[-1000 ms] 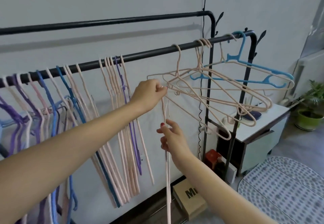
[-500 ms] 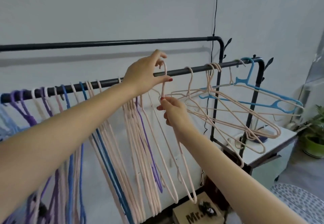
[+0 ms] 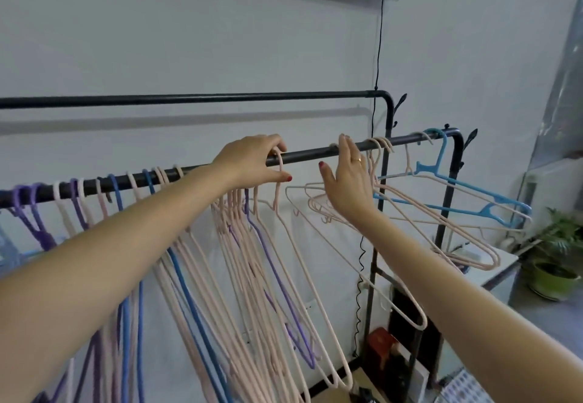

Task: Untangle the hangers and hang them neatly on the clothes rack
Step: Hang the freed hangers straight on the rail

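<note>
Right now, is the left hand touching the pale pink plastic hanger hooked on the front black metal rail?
Touching. The head view shows the left hand with fingers and thumb pinching the pale pink hanger's hook at the front black rail.

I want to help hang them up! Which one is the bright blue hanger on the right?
Follow the front black rail to its right end, by the bent corner. The light blue hanger hooks there, past the right hand. Its neighbours are thin and pale pink; it alone is thick, flat and sky blue.

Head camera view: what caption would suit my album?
Left hand hooks a pink hanger onto the rack rail; right hand reaches open.
</note>
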